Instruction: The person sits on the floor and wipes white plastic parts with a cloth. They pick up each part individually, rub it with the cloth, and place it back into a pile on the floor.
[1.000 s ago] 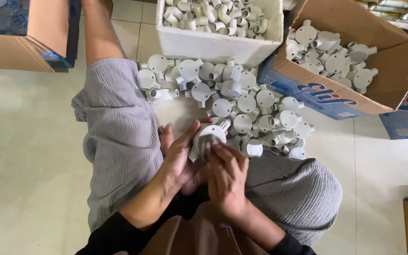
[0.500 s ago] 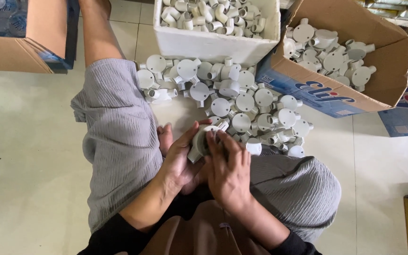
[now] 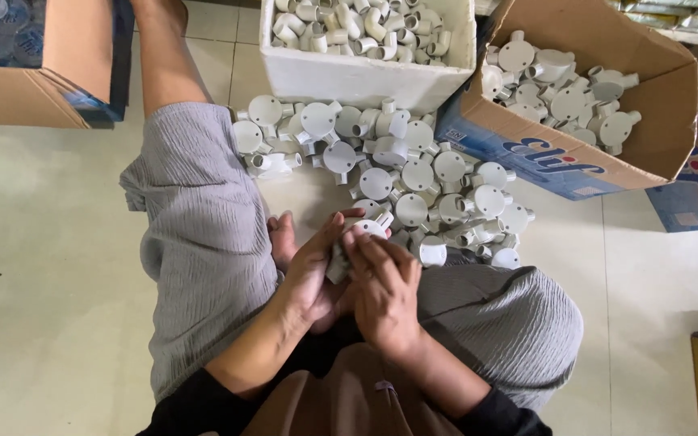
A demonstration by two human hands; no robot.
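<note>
Both the left hand (image 3: 314,270) and right hand (image 3: 383,284) wrap their fingers around a round white plastic conduit junction box (image 3: 355,242) with stubby outlets, just beside the heap of matching white fittings (image 3: 414,182) on the floor.

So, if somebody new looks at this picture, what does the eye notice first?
Probably the two hands at the centre: the left hand and right hand close together around one white round fitting. Just beyond them a heap of the same white fittings covers the floor between the knees, and more fill the white box and the cardboard box behind.
</note>
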